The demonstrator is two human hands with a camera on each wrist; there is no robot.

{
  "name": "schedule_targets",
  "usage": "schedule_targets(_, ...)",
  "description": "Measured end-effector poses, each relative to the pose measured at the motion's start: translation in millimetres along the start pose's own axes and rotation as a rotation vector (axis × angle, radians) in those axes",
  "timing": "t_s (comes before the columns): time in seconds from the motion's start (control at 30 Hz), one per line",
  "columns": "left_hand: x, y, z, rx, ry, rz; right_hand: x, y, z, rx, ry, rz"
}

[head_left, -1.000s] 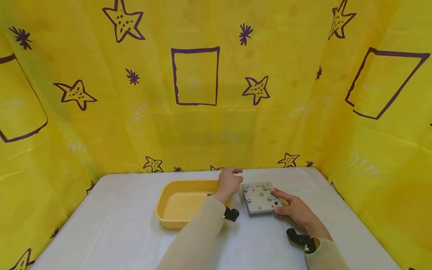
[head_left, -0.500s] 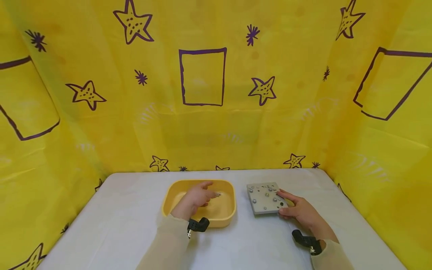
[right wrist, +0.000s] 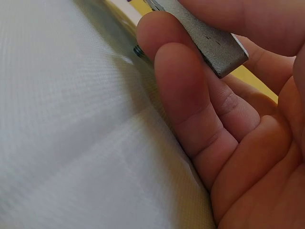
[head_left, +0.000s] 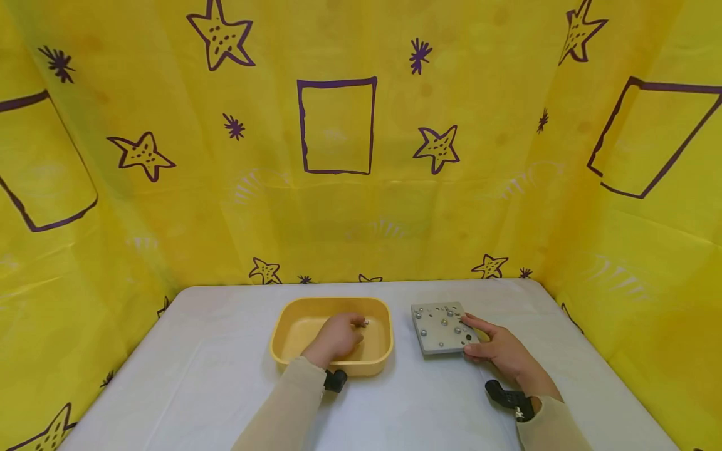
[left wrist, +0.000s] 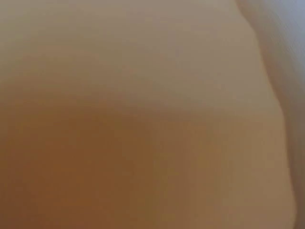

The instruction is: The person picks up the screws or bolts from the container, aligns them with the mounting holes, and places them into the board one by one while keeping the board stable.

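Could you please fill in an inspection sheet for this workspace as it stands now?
Surface: white table, covered with a cloth.
Job's things: yellow tray left of a grey plate with holes and small screws; a small metal piece at the left fingertips.
Clutter: nothing seen.
Hands: left hand inside the tray, fingers curled; right hand grips the plate's corner, fingers under it.
Cables: nothing seen; black wrist mounts only.
Surroundings: yellow sheet with purple stars.
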State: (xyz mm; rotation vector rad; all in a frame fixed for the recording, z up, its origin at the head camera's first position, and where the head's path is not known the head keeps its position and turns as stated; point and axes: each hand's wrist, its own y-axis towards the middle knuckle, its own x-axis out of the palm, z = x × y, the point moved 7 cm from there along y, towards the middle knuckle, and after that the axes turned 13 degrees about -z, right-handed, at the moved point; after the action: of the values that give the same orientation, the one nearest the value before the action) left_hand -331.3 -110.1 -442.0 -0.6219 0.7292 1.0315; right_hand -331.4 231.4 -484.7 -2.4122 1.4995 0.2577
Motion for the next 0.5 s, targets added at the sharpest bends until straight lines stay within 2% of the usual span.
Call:
schedule_targets(0.13,-1.4,1.0,5.8,0.031,0.162,0.058,0.5,0.3,-1.3,-0.016,-0.011,-0.005)
schedule_targets(0.3,2.6,3.8,9.6,0.025,0.358,0.043,-1.3,0.1,-1.7,-0.014,-0.073,0.004)
schedule_targets(0.5,5.1,5.4,4.5,-0.034,0.363,0.022,-1.4,0.8,-0.7,-0.016,-0.082,0.001)
